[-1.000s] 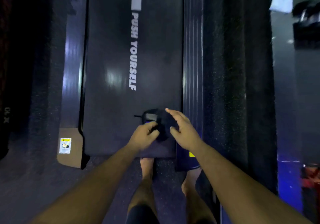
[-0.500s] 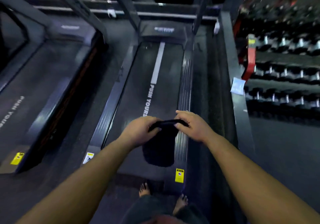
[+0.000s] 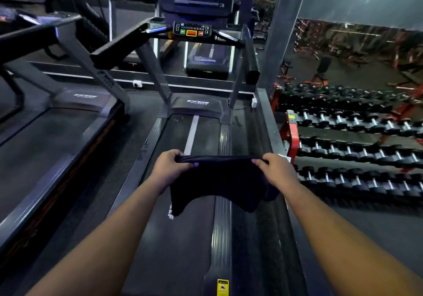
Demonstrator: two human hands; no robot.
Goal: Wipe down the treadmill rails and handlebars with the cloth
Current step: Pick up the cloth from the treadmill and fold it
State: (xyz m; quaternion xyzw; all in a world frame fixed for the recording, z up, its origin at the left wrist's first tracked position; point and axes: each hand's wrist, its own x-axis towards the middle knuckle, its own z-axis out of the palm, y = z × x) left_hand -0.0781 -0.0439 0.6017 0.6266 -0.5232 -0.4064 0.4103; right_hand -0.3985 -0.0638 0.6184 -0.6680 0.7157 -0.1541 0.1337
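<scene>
A dark cloth [image 3: 219, 185] hangs stretched between both hands above the treadmill belt. My left hand [image 3: 168, 169] pinches its top left corner and my right hand [image 3: 278, 171] pinches its top right corner. Below lies the treadmill, with a ribbed right side rail [image 3: 222, 222] and a left side rail [image 3: 139, 169]. Farther ahead the black left handlebar [image 3: 119, 46] and right handlebar [image 3: 250, 55] run back from the console [image 3: 192, 30]. Neither hand touches a rail or handlebar.
A second treadmill [image 3: 45, 135] stands on the left. A grey post [image 3: 281, 43] and a low grey ledge [image 3: 270, 121] border the right side. Beyond them a red rack of several dumbbells [image 3: 354, 140] fills the right.
The cloth has been lifted off the belt and spread wide between the hands. The view has tilted up from the belt to the console and handlebars.
</scene>
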